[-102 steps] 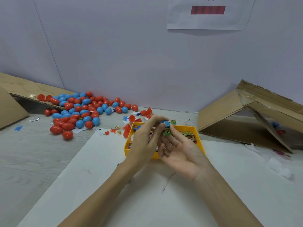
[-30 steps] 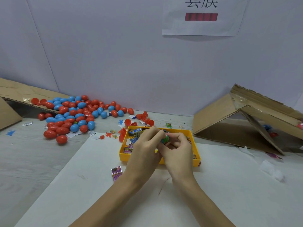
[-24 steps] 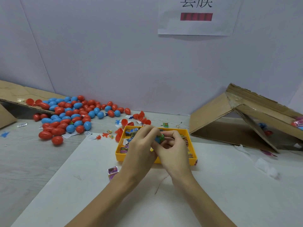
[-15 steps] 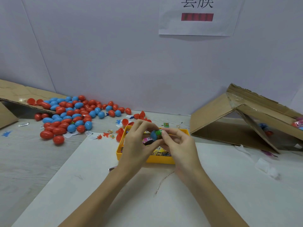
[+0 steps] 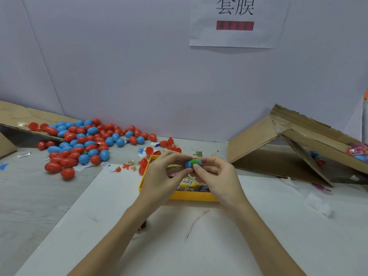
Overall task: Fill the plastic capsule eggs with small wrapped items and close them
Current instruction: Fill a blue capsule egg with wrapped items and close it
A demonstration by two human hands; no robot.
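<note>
A blue capsule egg [image 5: 188, 163] with a green wrapper around its right part is held sideways between both hands, just above the yellow tray [image 5: 191, 196]. My left hand [image 5: 163, 176] pinches the egg's blue end with thumb and fingertips. My right hand [image 5: 216, 175] pinches the green end. Small wrapped items [image 5: 190, 184] lie in the tray under my hands. A pile of red and blue eggs [image 5: 83, 144] lies at the far left by the wall.
Loose red egg halves [image 5: 168, 145] and tiny toys [image 5: 127, 167] lie behind and left of the tray. A tipped cardboard box [image 5: 288, 144] with wrapped eggs inside stands at the right. Another cardboard flap [image 5: 22, 118] is far left. A white sheet [image 5: 199, 236] covers the near table.
Both hands have lifted the egg a little and spread apart along it, so the blue end and green wrapper show more. The view has shifted slightly.
</note>
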